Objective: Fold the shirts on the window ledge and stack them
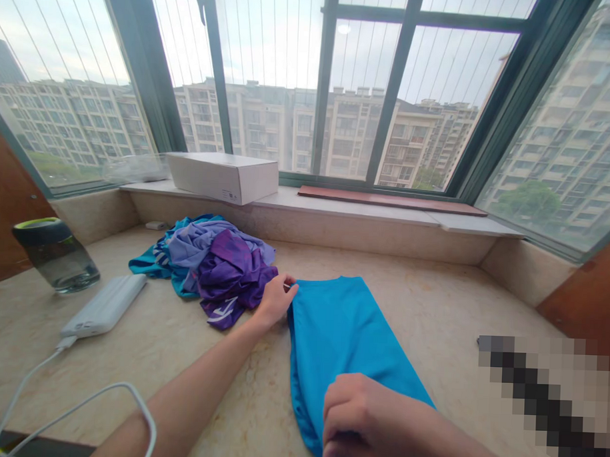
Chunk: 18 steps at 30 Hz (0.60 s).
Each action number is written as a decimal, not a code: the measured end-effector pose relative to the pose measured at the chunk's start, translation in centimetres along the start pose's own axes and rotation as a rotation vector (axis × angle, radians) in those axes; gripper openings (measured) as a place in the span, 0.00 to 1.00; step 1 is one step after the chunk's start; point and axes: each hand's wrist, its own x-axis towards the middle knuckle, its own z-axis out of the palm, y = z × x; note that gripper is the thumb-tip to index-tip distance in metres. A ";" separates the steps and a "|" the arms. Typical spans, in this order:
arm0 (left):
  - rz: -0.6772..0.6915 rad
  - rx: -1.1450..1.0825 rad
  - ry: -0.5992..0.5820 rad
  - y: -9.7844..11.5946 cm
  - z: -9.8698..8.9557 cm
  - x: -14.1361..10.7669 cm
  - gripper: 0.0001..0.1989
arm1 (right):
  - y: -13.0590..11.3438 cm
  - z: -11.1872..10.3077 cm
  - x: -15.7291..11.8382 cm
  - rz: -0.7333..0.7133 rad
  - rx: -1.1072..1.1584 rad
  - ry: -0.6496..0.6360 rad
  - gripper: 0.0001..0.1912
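Note:
A bright blue piece of clothing (346, 330) lies folded lengthwise into a long strip on the stone ledge; its exact kind does not show. At its far left corner, my left hand (277, 297) pinches the cloth between thumb and fingers. My right hand (361, 417) is closed over the near end, its fingers curled down into the fabric and partly hidden. Just left of my left hand sits a crumpled heap of clothes, with a purple garment (233, 269) in front, a lavender one (192, 241) above it and teal cloth (151, 263) underneath.
On the left stand a water bottle (58, 256) and a white power bank (105, 305) with a white cable (89, 404) looping past my left forearm. A white box (221, 175) rests on the window sill. A pixelated dark object (534, 390) lies at right.

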 end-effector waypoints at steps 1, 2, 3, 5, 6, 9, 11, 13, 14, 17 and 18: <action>0.008 0.019 0.011 0.0 -0.1 0.0 0.05 | 0.2 0.3 0.0 -0.027 0.009 -0.037 0.14; 0.017 0.037 0.021 0.0 -0.1 0.0 0.06 | 0.3 0.4 0.0 -0.048 0.029 -0.057 0.13; 0.024 0.051 0.029 0.0 -0.2 -0.1 0.08 | 0.4 0.3 0.0 -0.049 0.056 -0.054 0.14; 0.065 0.091 0.033 0.3 -0.5 -0.3 0.13 | 0.8 -0.5 0.0 0.028 0.090 0.027 0.15; 0.107 0.126 0.029 0.6 -0.6 -0.5 0.15 | 1.1 -1.1 0.0 0.099 0.071 0.095 0.16; 0.295 0.268 -0.025 1.8 -0.7 -1.4 0.20 | 2.8 -2.9 -0.3 0.344 -0.120 0.235 0.19; 0.385 0.332 -0.089 2.7 -0.5 -2.3 0.18 | 3.9 -3.7 -0.7 0.464 -0.205 0.179 0.26; 0.417 0.376 -0.168 3.4 0.0 -3.3 0.17 | 4.2 -4.1 -1.2 0.533 -0.189 0.068 0.30; 0.423 0.403 -0.203 3.6 0.2 -3.8 0.17 | 3.9 -4.2 -1.4 0.550 -0.165 0.028 0.30; 0.459 0.484 -0.295 3.6 0.9 -4.6 0.17 | 2.3 -4.7 -1.8 0.551 -0.097 -0.020 0.29; 0.484 0.486 -0.323 3.4 1.1 -4.5 0.17 | 1.9 -4.9 -1.8 0.540 -0.069 -0.018 0.26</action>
